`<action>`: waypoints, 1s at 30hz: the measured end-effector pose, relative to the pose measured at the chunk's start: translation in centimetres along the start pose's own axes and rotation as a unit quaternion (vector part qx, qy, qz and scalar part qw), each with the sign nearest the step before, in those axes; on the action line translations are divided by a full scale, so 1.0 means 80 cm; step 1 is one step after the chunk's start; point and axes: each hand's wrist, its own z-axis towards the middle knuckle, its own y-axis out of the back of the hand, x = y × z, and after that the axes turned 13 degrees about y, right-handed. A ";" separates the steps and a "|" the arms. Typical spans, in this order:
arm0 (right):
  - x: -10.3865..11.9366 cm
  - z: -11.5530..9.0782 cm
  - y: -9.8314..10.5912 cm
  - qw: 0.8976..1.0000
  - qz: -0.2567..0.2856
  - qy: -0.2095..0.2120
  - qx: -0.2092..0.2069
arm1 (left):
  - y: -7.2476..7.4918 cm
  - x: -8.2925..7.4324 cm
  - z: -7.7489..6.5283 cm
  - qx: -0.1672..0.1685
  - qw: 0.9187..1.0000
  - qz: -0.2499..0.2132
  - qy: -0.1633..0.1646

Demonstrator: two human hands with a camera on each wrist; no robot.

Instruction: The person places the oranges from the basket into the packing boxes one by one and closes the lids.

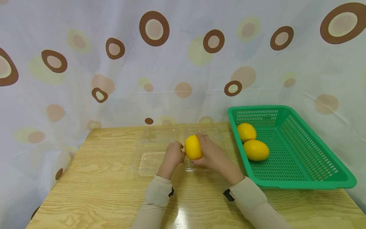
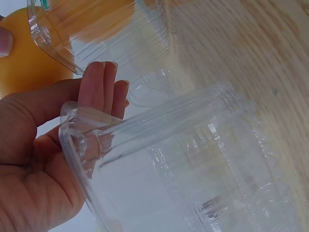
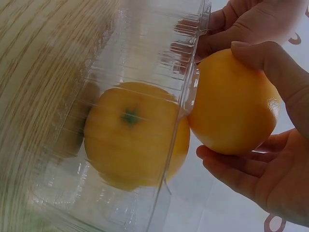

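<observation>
In the head view my right hand holds a yellow-orange oval fruit at the near left rim of the right clear plastic container. Thumb and fingers lie on opposite sides of it in the right wrist view. Through the plastic there, a second such fruit with a green stem mark shows inside; from the head it is hidden. My left hand pinches that container's left rim, its fingertips between both containers. The left clear container shows nothing inside.
A green perforated basket stands at the right of the wooden table. Two more yellow fruits, one round-looking and one oval, lie along its left wall. Behind the table hangs a spotted curtain.
</observation>
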 end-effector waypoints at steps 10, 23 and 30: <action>-0.001 0.001 -0.005 1.000 -0.026 -0.014 0.004 | 0.000 0.001 0.000 0.004 1.000 -0.005 -0.006; -0.008 0.000 -0.016 0.995 -0.097 -0.002 0.018 | 0.001 -0.001 -0.002 -0.002 1.000 -0.005 -0.005; -0.008 0.003 -0.022 0.992 -0.118 -0.022 0.039 | 0.001 -0.001 -0.002 -0.009 1.000 -0.003 -0.009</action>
